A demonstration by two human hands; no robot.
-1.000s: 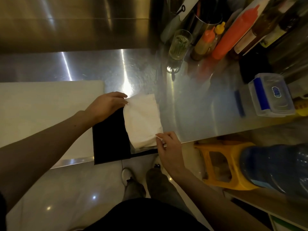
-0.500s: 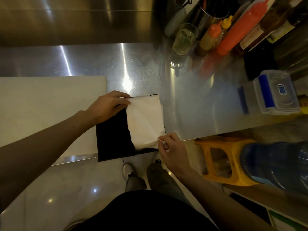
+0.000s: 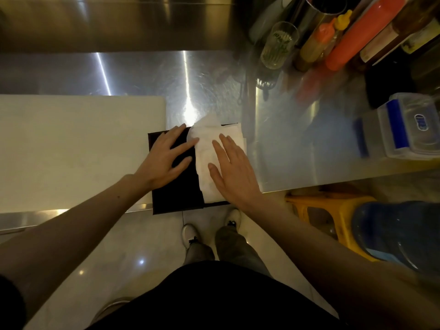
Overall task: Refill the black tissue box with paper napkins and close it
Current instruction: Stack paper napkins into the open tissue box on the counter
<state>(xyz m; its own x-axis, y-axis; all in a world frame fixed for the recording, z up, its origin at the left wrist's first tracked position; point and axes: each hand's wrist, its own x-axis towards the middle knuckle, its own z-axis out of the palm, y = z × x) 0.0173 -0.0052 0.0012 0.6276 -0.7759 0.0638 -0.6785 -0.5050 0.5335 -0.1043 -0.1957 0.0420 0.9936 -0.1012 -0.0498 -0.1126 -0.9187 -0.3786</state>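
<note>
Head view is looking down over a steel tabletop (image 3: 297,148), and reading from left to right, a white board (image 3: 71,148) is lying at the far left with the black tissue box (image 3: 176,194) sitting just beside it at the near edge, its front overhanging slightly. The left hand (image 3: 164,160) is resting flat and spread on the dark left part of the box, likely steadying it so it does not slide off the edge. Next to it, the stack of paper napkins (image 3: 207,148) is lying over the right part of the box, its far corner sticking up a little. The right hand (image 3: 233,172) is lying open and flat on the napkins, fingers spread, probably pressing them down so they settle inside. Both hands are gripping nothing. Whether the napkins are fully seated in the box cannot be told. Farther right, a glass (image 3: 278,44), sauce bottles (image 3: 352,36) and a clear plastic container (image 3: 404,127) are standing well apart from the box.
</note>
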